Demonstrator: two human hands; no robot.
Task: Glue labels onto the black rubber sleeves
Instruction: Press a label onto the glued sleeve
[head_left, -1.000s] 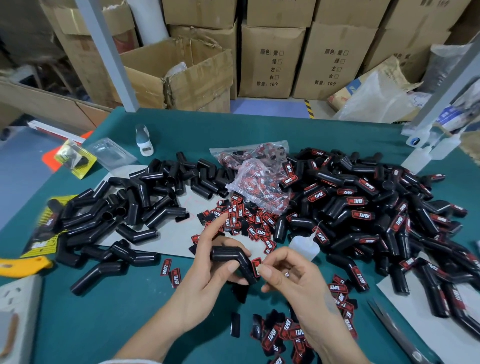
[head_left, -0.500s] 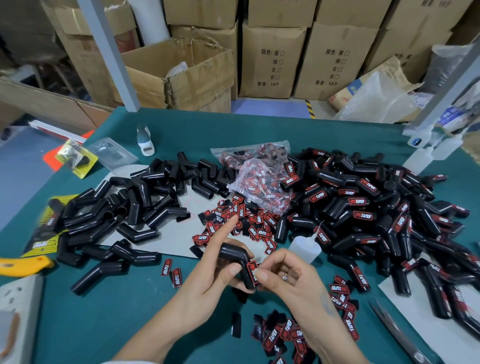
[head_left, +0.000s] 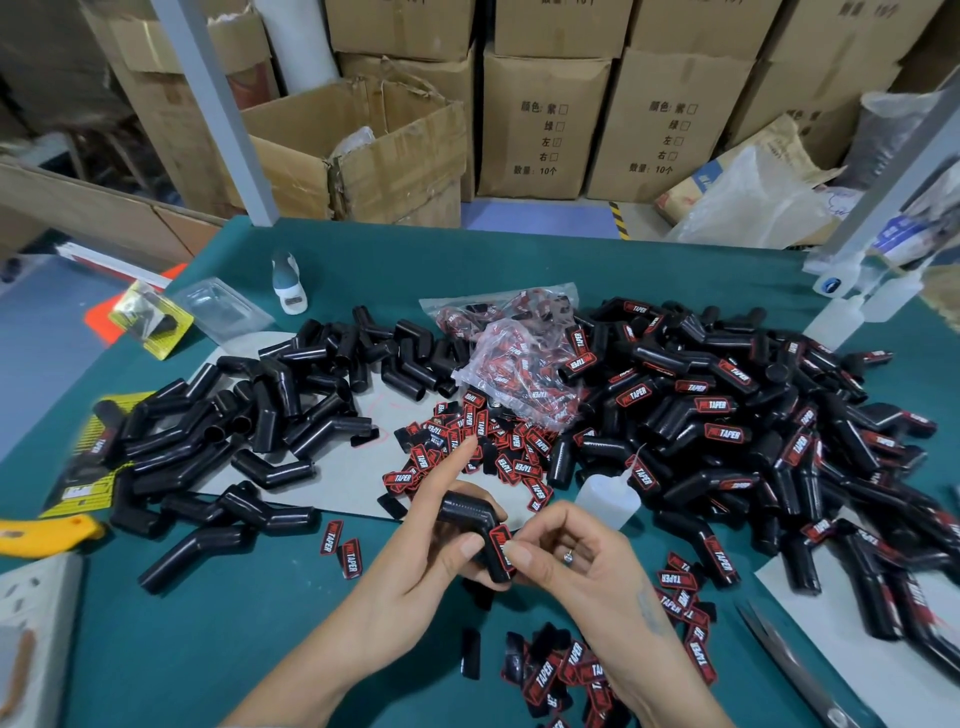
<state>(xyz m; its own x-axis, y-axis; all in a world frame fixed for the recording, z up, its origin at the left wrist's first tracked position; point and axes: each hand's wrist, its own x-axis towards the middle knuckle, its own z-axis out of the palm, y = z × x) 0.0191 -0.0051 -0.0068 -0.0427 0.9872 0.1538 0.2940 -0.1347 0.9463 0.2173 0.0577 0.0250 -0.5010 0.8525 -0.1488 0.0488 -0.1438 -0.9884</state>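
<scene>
- Since the earlier frame, both hands had barely shifted; the red-and-black label had been pressed more squarely onto the lower leg of the bent black rubber sleeve, low in the centre of the frame.
- The left hand was closed around the sleeve, thumb on its near face, index finger standing free and pointing up the frame.
- The right hand was pinched together on the label, thumb and forefinger tips pressing it against the sleeve.
- The sleeve looked light, matte and somewhat pliable; it would likely give under a hard squeeze, so a hold at the elbow and upper leg, away from the glued face, seemed wisest.
- The label appeared thin and flexible, and could probably slide on wet glue until set.
- The sleeve's upper leg ran toward the upper left of the frame; from the elbow, the lower leg ran downward and slightly right, with the label's long axis along it.
- Unlabelled black sleeves lay piled at centre left, labelled sleeves at right, loose labels between them, and a small translucent glue bottle just above the right hand on the green table.
</scene>
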